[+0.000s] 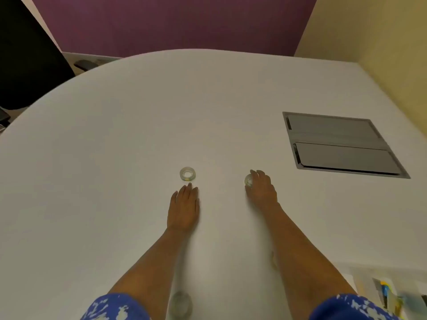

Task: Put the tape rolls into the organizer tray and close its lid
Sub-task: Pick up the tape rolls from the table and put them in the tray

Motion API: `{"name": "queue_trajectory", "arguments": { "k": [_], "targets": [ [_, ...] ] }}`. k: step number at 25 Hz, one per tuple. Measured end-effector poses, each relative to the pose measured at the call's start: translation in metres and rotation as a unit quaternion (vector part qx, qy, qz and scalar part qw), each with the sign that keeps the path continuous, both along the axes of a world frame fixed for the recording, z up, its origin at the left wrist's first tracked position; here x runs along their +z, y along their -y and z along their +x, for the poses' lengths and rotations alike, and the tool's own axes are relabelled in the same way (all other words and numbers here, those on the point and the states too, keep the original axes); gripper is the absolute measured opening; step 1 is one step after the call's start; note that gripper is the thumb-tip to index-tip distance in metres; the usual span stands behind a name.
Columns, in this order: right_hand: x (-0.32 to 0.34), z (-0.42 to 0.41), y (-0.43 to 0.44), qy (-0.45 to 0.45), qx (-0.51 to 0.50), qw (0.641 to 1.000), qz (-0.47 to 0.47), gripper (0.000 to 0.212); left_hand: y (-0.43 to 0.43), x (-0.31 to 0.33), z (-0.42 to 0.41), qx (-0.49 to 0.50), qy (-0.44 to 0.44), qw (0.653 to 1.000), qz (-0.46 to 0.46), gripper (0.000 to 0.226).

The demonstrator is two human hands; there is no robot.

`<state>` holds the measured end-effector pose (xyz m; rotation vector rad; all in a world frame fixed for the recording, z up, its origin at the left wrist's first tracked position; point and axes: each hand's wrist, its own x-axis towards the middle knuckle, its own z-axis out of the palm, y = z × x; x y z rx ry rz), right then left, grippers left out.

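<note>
Right hand (261, 187) curled around tape roll (248, 180), frame centre, for lifting; left hand (184, 204) flat (empty) below second tape roll (187, 174).

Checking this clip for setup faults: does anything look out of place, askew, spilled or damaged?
Nothing is spilled or visibly damaged. One tape roll lies flat ahead of the left hand; the right hand curls around another roll. The organizer tray sits at the lower right edge, too blurred to judge.

I see white rounded table (138, 125), grey hatch (342, 144) set flush in it; purple wall (173, 21) behind, cream wall (381, 38) right, black chair (25, 54) left.
</note>
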<state>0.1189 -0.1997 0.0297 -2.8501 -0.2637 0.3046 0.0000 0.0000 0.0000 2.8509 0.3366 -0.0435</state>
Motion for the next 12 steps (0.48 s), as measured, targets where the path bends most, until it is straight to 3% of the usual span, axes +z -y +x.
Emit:
{"name": "queue_trajectory", "arguments": {
  "k": [3,7,12],
  "targets": [
    [-0.007,0.005,0.001,-0.02,0.0,1.0,0.002,0.056,0.002,-0.007,0.0,0.009,0.007,1.0,-0.002,0.046],
    [-0.01,0.003,-0.001,0.006,-0.027,0.999,0.028,0.04,0.005,-0.014,-0.01,0.004,-0.006,1.0,-0.009,0.048],
    [0.004,-0.013,0.009,0.021,-0.063,0.996,0.056,0.044,0.018,-0.007,-0.028,0.002,-0.046,0.999,-0.013,0.05]
  ]
}}
